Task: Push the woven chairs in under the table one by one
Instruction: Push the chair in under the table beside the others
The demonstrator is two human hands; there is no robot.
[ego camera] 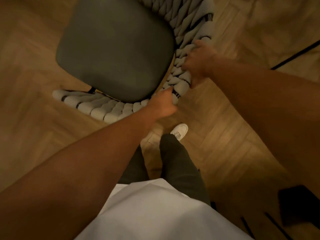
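The woven chair (114, 49) likely slides easily on the wooden floor (216, 135); its stiff frame under soft, thick cord gives a sure hold along the curved back rim. There the left hand (163, 105) and right hand (199, 63) both grip it. Pale grey weave wraps a dark, smooth seat cushion.

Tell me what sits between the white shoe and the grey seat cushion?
Head view: the woven backrest, gripped by the left hand, lies between white shoe and seat cushion.

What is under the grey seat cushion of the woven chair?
Around the seat cushion only wooden floor and a bit of dark frame show. The cushion covers the seat base and legs beneath it, so these cannot be seen.
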